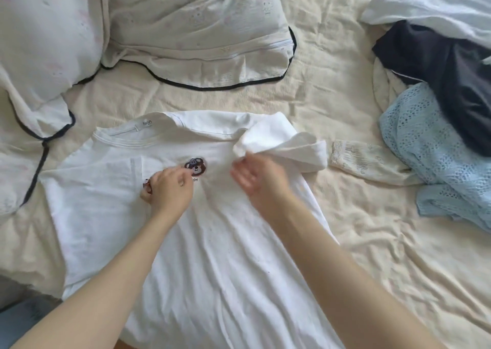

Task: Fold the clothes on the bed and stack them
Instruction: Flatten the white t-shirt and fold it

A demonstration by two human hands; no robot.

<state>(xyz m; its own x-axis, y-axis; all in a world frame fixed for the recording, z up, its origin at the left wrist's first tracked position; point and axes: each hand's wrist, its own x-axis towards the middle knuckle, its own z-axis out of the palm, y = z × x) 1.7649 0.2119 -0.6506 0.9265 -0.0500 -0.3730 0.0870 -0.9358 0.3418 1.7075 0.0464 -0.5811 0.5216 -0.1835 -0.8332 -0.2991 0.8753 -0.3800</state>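
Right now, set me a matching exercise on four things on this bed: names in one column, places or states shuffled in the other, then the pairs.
Things:
1. white T-shirt
2. light blue eyelet garment
3. dark navy garment
4. left hand

Descriptions:
A. heaped at the right edge, under pale fabric
B. spread flat, front up, one sleeve folded in
C. resting beside the bear print
D. crumpled nearest the lace cuff

Pairs: 1-B, 2-D, 3-A, 4-C
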